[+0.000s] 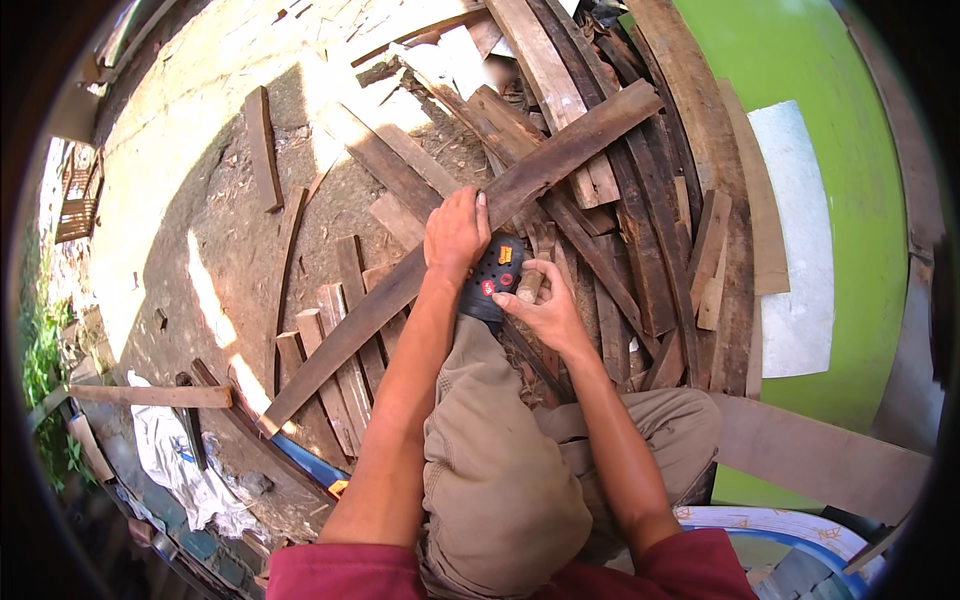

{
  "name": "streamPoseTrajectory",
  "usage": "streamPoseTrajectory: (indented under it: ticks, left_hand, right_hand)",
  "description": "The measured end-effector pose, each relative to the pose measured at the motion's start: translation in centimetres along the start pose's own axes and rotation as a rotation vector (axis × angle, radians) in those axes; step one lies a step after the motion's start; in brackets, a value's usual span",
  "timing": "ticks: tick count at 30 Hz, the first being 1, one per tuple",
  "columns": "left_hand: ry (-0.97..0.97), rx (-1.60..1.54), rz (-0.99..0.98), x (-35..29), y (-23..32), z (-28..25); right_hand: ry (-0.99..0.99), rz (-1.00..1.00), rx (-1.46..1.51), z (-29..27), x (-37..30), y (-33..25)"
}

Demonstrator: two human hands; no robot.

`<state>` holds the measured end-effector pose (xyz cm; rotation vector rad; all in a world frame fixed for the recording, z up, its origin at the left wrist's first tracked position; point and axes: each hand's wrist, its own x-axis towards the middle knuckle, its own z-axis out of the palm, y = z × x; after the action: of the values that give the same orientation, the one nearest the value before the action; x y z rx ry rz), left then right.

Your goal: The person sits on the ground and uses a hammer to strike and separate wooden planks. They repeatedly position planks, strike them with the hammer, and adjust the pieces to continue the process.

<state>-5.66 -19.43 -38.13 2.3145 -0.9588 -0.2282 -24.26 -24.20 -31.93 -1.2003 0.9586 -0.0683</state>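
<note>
A long dark wooden plank (575,150) runs diagonally from the upper right to the lower left, across the pile. My left hand (458,232) is closed over its middle, with the thumb along the upper face. Just below the plank is my foot in a dark clog (490,275) with small orange and red charms. Beside the clog, my right hand (548,312) curls its thumb and fingers around a short, light-brown piece of wood (530,285) with a blunt end. Whether that piece is a tool's handle I cannot tell, as its far part is hidden.
Old boards (640,230) lie heaped to the right, beside a green panel (860,200) and a white sheet (797,235). Shorter wood pieces (340,350) lie under the plank's left half. A blue-bladed handsaw-like item (310,462) and a white sack (180,455) are at lower left.
</note>
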Motion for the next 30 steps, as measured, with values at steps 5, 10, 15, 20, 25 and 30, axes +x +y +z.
streamPoseTrajectory:
  ticks: [5,10,15,20,25,30]
  left_hand:
    - [-0.009,0.038,-0.005,0.0,-0.3,0.2]
    - [0.0,0.027,-0.011,0.0,-0.4,0.4]
    - [-0.043,0.007,-0.026,0.2,0.1,-0.4]
    - [0.014,0.004,0.0,-0.1,-0.5,0.3]
    - [0.017,0.011,0.004,-0.4,-1.1,0.4]
    - [0.037,-0.014,0.013,-0.1,-1.3,0.9]
  right_hand:
    - [-0.072,0.033,-0.39,0.4,0.9,-4.7]
    - [0.27,-0.862,-1.013,0.3,3.4,-3.5]
    - [0.131,-0.541,-0.546,-3.1,5.6,1.9]
    - [0.401,-0.325,0.144,-1.6,5.6,-3.1]
    - [0.258,-0.114,0.64,0.0,5.3,-9.4]
    - [0.28,-0.097,0.64,1.0,7.8,-12.0]
